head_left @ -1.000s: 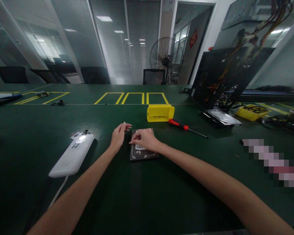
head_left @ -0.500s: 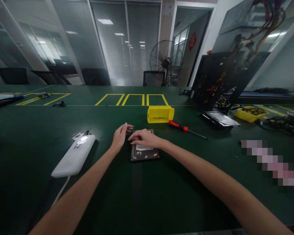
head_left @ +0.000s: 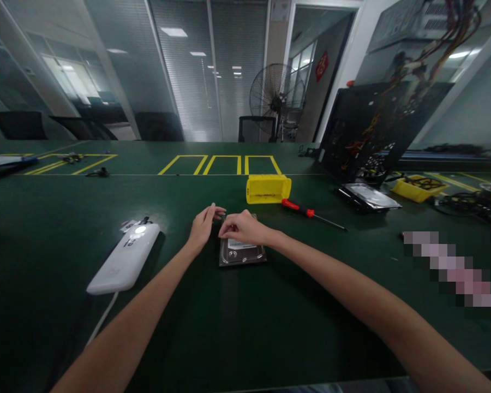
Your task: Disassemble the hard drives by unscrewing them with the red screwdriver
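Note:
A hard drive (head_left: 243, 256) with a white label lies flat on the green table in front of me. My right hand (head_left: 242, 226) is over its upper part, hiding much of the label. Thumb and fingers are pinched together near the drive's left edge; whatever may be between them is too small to make out. Just left of the drive, my left hand (head_left: 203, 226) is held with its fingers stretched towards the far left corner. Whether those fingertips touch the drive cannot be told.
Beyond the drive, a yellow bin (head_left: 268, 190) lies on its side by a red-and-black screwdriver (head_left: 300, 208). A white power bank (head_left: 125, 259) with a cable is on the left. At right are another hard drive (head_left: 368, 196), a black computer case (head_left: 360, 131) and a yellow tray (head_left: 419, 188).
My right thumb and fingers have drawn together into a pinch, and that hand has shifted slightly right and away from me. The left hand and the drive have barely moved.

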`<control>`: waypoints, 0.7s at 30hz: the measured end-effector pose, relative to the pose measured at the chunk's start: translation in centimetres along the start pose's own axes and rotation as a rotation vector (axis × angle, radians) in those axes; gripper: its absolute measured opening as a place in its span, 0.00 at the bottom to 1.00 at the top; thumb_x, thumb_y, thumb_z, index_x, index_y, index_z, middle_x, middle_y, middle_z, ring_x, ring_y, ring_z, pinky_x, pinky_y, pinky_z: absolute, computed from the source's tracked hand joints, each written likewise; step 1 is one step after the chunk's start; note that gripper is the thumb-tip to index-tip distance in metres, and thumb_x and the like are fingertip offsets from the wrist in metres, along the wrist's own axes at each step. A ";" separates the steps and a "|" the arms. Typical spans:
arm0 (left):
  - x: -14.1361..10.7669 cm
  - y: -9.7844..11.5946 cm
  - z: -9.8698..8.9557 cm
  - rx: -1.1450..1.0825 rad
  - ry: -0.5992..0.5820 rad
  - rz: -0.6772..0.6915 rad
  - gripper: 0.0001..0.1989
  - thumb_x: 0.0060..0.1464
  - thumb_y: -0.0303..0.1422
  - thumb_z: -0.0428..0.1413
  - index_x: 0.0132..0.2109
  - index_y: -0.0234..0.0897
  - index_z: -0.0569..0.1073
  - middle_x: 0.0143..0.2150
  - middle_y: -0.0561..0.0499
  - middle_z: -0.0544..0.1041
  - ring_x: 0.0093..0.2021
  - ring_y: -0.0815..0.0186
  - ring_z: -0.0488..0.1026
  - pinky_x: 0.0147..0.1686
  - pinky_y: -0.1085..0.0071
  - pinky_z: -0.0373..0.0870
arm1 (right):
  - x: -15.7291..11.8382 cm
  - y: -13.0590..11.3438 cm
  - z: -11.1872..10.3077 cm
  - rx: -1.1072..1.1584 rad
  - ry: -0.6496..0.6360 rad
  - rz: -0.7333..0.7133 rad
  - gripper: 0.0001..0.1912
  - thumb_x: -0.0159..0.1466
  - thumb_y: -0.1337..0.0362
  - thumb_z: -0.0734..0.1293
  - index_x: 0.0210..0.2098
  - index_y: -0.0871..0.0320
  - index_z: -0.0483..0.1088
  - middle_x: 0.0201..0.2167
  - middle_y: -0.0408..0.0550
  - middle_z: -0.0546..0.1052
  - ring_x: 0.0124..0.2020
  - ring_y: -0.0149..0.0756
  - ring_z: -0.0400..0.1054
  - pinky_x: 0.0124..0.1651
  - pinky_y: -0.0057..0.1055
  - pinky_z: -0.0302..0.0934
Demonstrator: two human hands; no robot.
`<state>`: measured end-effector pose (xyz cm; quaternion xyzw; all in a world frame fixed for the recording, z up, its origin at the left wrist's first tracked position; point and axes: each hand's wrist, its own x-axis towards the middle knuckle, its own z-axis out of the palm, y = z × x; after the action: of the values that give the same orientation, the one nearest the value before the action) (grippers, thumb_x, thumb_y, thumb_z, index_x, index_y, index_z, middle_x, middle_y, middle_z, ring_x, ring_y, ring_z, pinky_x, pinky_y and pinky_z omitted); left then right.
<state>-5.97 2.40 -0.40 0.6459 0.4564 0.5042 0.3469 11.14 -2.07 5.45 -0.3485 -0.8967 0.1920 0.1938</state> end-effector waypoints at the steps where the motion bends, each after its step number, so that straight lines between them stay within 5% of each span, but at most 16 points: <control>1: 0.0 0.1 0.0 0.006 -0.012 0.005 0.23 0.60 0.48 0.44 0.39 0.36 0.76 0.41 0.46 0.78 0.38 0.63 0.72 0.38 0.68 0.66 | 0.0 0.0 0.0 -0.016 0.001 0.009 0.09 0.62 0.62 0.66 0.37 0.59 0.75 0.36 0.45 0.75 0.38 0.32 0.66 0.46 0.36 0.51; 5: -0.1 0.2 0.0 0.009 -0.012 0.009 0.23 0.60 0.47 0.44 0.38 0.35 0.75 0.40 0.46 0.77 0.38 0.63 0.72 0.38 0.67 0.67 | 0.1 -0.3 0.0 -0.072 0.022 0.053 0.12 0.60 0.56 0.67 0.34 0.59 0.74 0.33 0.45 0.74 0.35 0.32 0.65 0.42 0.35 0.51; 10: 0.0 -0.2 0.1 0.015 0.014 0.025 0.21 0.60 0.46 0.45 0.35 0.35 0.74 0.33 0.48 0.75 0.34 0.64 0.71 0.36 0.69 0.67 | 0.7 -0.2 0.2 0.064 0.006 0.117 0.09 0.59 0.62 0.68 0.32 0.63 0.76 0.32 0.47 0.74 0.33 0.31 0.66 0.38 0.31 0.55; 21: -0.8 0.5 0.1 0.152 -0.118 -0.013 0.14 0.61 0.40 0.44 0.38 0.38 0.69 0.26 0.55 0.66 0.27 0.68 0.68 0.29 0.72 0.64 | 0.0 1.1 -1.5 0.211 -0.074 -0.008 0.10 0.62 0.67 0.63 0.41 0.59 0.75 0.41 0.49 0.71 0.40 0.30 0.66 0.41 0.30 0.61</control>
<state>-5.80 1.50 -0.20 0.6958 0.4765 0.4268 0.3264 12.44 -1.02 6.23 -0.3152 -0.8795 0.2972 0.1971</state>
